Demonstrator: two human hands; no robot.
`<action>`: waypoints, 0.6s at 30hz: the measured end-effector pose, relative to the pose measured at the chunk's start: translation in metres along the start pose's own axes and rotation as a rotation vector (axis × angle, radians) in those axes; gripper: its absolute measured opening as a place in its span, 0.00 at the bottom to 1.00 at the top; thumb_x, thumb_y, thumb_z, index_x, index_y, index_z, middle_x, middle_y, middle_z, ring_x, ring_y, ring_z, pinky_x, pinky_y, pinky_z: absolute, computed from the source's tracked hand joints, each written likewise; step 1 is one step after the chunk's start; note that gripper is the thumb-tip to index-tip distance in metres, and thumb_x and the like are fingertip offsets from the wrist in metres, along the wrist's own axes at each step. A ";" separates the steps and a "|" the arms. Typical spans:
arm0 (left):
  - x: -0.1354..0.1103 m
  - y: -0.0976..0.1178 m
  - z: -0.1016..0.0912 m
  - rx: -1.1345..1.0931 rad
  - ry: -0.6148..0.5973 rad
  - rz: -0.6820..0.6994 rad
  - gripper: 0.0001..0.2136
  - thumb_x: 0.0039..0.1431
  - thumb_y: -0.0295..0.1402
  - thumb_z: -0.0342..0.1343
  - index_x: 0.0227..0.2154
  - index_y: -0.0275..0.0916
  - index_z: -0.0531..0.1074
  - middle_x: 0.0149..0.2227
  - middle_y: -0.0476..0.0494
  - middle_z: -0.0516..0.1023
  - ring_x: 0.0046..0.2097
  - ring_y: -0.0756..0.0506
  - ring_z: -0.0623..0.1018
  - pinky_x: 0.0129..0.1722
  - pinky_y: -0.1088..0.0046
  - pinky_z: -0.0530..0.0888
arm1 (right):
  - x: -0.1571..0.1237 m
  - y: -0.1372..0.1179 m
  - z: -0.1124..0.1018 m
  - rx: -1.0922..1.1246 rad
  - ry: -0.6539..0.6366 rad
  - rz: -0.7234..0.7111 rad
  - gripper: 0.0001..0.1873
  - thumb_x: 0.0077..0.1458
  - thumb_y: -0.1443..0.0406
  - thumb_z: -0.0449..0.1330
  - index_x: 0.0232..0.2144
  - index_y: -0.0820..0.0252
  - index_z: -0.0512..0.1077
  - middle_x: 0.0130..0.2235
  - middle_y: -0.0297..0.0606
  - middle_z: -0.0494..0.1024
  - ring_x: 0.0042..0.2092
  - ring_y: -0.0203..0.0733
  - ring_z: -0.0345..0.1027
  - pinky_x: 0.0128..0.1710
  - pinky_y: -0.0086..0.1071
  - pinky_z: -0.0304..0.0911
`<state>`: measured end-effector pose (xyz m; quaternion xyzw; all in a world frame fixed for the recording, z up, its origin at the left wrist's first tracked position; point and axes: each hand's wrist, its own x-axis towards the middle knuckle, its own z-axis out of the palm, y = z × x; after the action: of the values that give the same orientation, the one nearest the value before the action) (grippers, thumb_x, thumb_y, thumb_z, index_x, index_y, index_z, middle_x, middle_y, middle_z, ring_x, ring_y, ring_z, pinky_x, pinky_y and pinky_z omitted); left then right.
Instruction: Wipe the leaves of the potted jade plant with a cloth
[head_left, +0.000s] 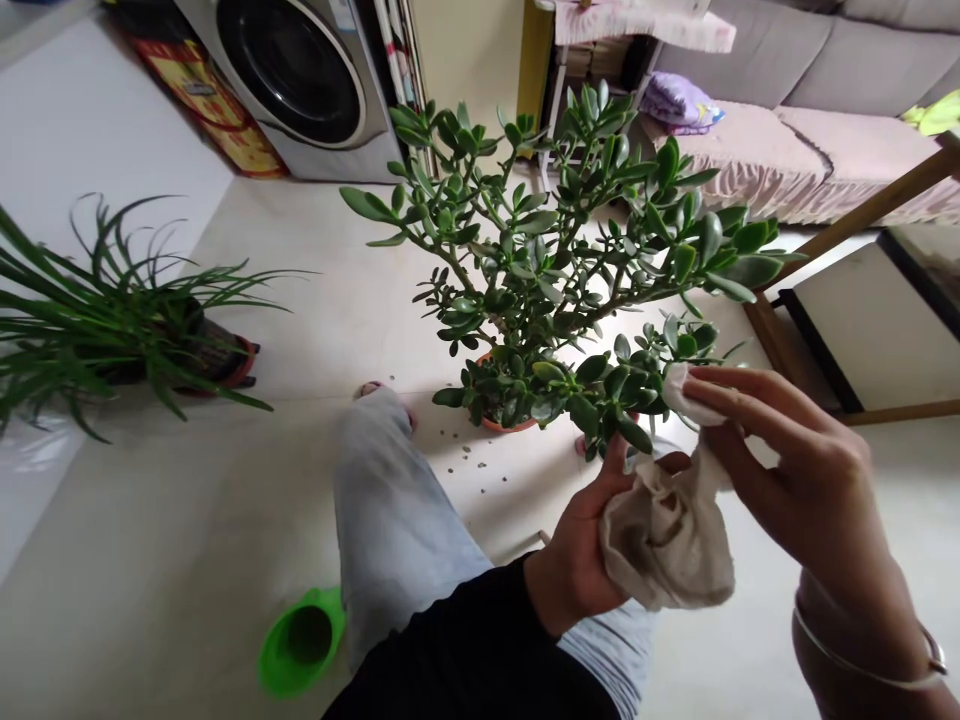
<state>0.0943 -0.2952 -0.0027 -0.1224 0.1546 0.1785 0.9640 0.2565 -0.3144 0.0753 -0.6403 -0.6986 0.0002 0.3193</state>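
A bushy jade plant [540,290] with thick green leaves stands in an orange-brown pot [510,425] in front of me. My left hand [585,545], in a black sleeve, holds a crumpled greyish-white cloth [667,535] below the lower right branch, its fingers partly hidden behind it. Higher and to the right, my right hand [795,460] pinches a pale part of cloth against leaves at that branch's tip. Whether both hands hold one single cloth, I cannot tell. A bracelet [862,660] circles the right wrist.
Small dark bits [465,455] lie scattered on the floor by the pot. At lower left is a green plastic container [300,640]. A long-leaved plant [135,320] stands at left, a washing machine [300,80] behind, a sofa [825,140] at back right, and a wooden-framed table [885,320] at right.
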 end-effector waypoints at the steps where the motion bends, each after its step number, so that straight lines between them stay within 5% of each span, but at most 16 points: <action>1: 0.001 0.000 0.000 -0.019 0.003 -0.005 0.14 0.53 0.34 0.70 0.42 0.34 0.80 0.36 0.45 0.84 0.43 0.43 0.83 0.47 0.69 0.76 | 0.001 0.000 0.001 -0.025 -0.017 -0.023 0.21 0.65 0.71 0.61 0.55 0.44 0.79 0.56 0.39 0.82 0.50 0.49 0.81 0.41 0.40 0.77; 6: 0.009 0.003 0.000 -0.098 -0.003 0.097 0.15 0.46 0.30 0.71 0.39 0.38 0.79 0.35 0.50 0.82 0.34 0.48 0.79 0.44 0.70 0.76 | 0.000 0.002 0.007 -0.149 -0.126 -0.124 0.23 0.66 0.72 0.60 0.58 0.46 0.77 0.59 0.42 0.79 0.37 0.40 0.77 0.35 0.36 0.74; 14: -0.006 -0.003 0.009 0.076 -0.037 0.268 0.32 0.47 0.34 0.72 0.58 0.47 0.74 0.40 0.49 0.81 0.38 0.47 0.79 0.42 0.72 0.73 | -0.007 0.013 0.010 -0.258 -0.160 -0.168 0.26 0.68 0.67 0.61 0.65 0.45 0.70 0.61 0.44 0.76 0.44 0.47 0.78 0.38 0.39 0.74; 18: -0.010 -0.001 0.012 0.089 -0.091 0.234 0.28 0.50 0.40 0.69 0.56 0.43 0.75 0.40 0.45 0.81 0.36 0.45 0.78 0.43 0.68 0.74 | -0.009 0.015 0.011 -0.252 -0.131 -0.180 0.28 0.66 0.69 0.62 0.65 0.41 0.70 0.61 0.42 0.76 0.40 0.43 0.75 0.36 0.38 0.75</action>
<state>0.0889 -0.2959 0.0124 -0.0524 0.1318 0.2881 0.9471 0.2646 -0.3156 0.0563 -0.6087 -0.7669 -0.0742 0.1891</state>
